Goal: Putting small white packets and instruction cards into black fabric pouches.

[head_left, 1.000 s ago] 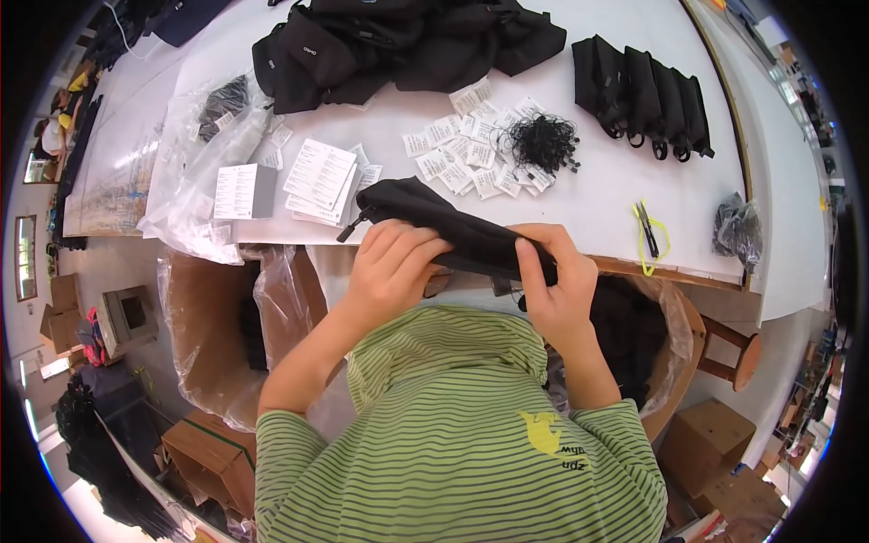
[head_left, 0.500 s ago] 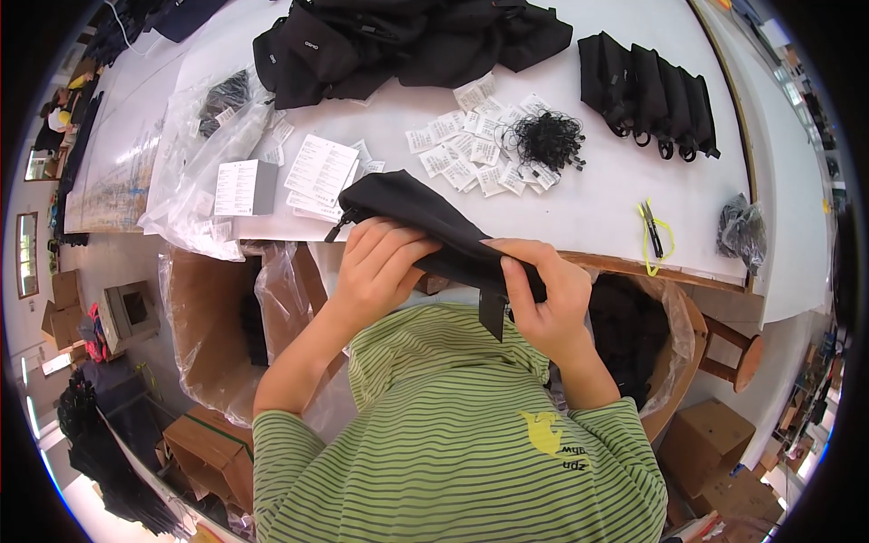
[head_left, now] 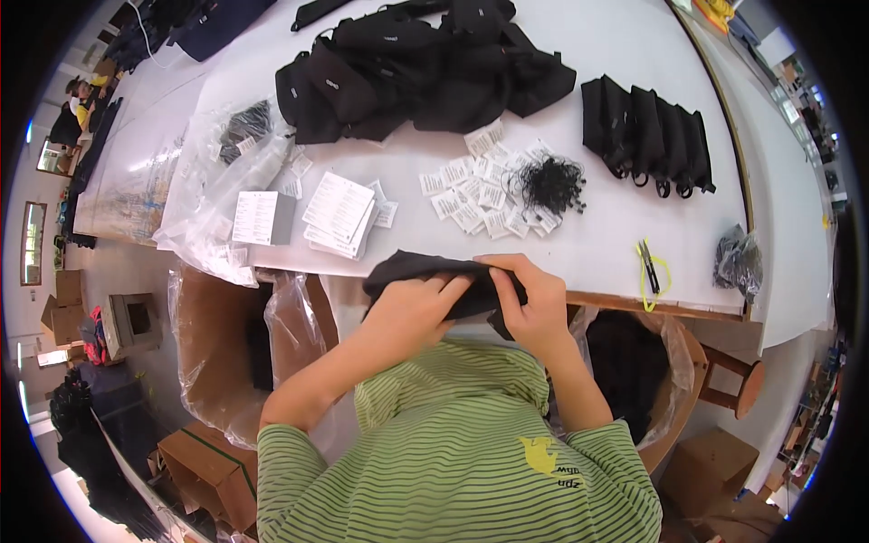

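A black fabric pouch (head_left: 398,271) is between my two hands at the table's near edge, close to my body. My left hand (head_left: 421,312) grips its near side, with fingertips reaching onto or into the cloth; their tips are partly hidden. My right hand (head_left: 529,299) pinches the pouch's right end between thumb and fingers. Beyond the hands lie scattered small white labels (head_left: 462,199) and a tangle of black cords (head_left: 549,185). Stacked white printed cards (head_left: 337,213) lie to the left of them.
Black pouches (head_left: 389,72) form a heap at the back, and several more stand in a row (head_left: 647,131) at right. Small snips (head_left: 648,267) with a yellow cord lie near the right edge. Plastic-lined cartons (head_left: 213,353) stand below the table. A wooden stool (head_left: 744,389) is at right.
The pouch has come lower and nearer my body, and looks more bunched. My left hand has shifted right, closer to my right hand. The view has tilted slightly up.
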{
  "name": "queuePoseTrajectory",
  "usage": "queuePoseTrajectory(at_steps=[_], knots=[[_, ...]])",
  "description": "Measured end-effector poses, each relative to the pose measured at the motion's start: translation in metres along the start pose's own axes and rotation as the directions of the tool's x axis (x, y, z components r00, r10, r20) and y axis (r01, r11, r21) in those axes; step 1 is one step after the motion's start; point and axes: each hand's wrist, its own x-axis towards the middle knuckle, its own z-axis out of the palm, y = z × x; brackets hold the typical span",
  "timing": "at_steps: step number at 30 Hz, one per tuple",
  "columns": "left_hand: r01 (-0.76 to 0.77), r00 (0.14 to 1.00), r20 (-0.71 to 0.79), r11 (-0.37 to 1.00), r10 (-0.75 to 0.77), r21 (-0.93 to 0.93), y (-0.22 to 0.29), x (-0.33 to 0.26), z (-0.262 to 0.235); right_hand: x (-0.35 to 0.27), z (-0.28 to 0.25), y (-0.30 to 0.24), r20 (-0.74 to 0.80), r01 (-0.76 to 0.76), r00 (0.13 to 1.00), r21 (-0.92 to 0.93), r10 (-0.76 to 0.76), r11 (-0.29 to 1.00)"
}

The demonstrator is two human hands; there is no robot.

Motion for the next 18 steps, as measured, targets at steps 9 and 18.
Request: queuePoseTrajectory(at_steps=[9, 18], knots=[[0.124, 0.984, 0.137, 0.988, -0.112, -0.087, -0.03, 0.026, 0.03, 0.012, 0.008, 0.049, 0.074, -0.123, 0.989, -0.042, 0.126, 0.991], [0.083, 0.984, 0.175, 0.97, -0.043, -0.228, -0.062, 0.048, 0.034, 0.023, 0.01, 0.067, 0.101, -0.107, 0.988, -0.093, 0.116, 0.99]])
